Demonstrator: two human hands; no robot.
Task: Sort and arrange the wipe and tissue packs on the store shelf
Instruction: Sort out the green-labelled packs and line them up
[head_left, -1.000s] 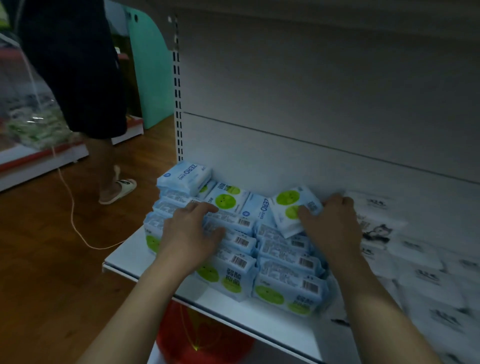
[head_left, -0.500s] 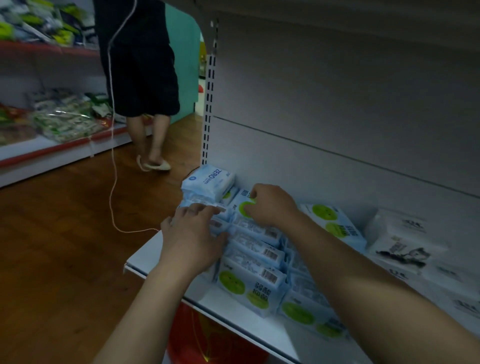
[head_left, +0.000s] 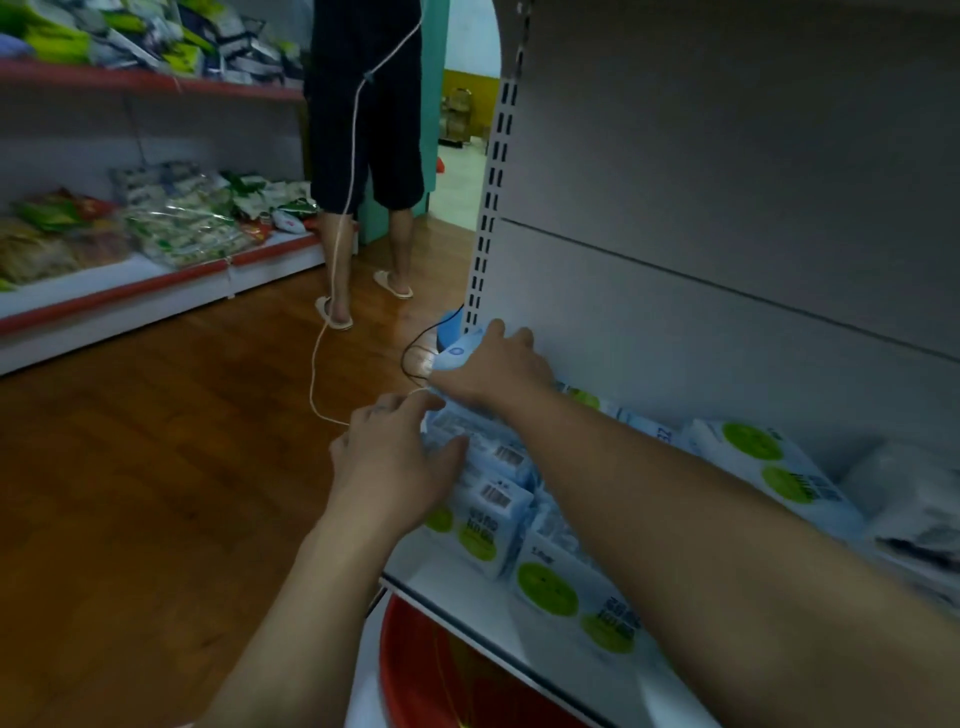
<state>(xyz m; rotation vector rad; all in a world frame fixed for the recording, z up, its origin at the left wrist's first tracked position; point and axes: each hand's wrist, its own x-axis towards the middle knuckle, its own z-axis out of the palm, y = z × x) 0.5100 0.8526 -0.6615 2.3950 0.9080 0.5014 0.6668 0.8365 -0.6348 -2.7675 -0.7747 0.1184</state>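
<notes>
pale blue wipe packs (head_left: 491, 512): green circles, barcodes | metal shelf (head_left: 467, 592): white | round plastic basin (head_left: 447, 675): red | plank floor (head_left: 156, 467): brown wood

The light is dim and bluish. A brown wooden floor (head_left: 156, 467) runs between a grey-backed unit (head_left: 727, 208), with its slotted upright (head_left: 493, 182) and white shelf (head_left: 447, 577), and red-edged shelves (head_left: 130, 291) opposite, full of packaged goods (head_left: 176, 218). A person in dark shorts (head_left: 369, 156) stands beside a teal panel (head_left: 435, 78). A white cable (head_left: 313, 374) trails over the boards.
</notes>
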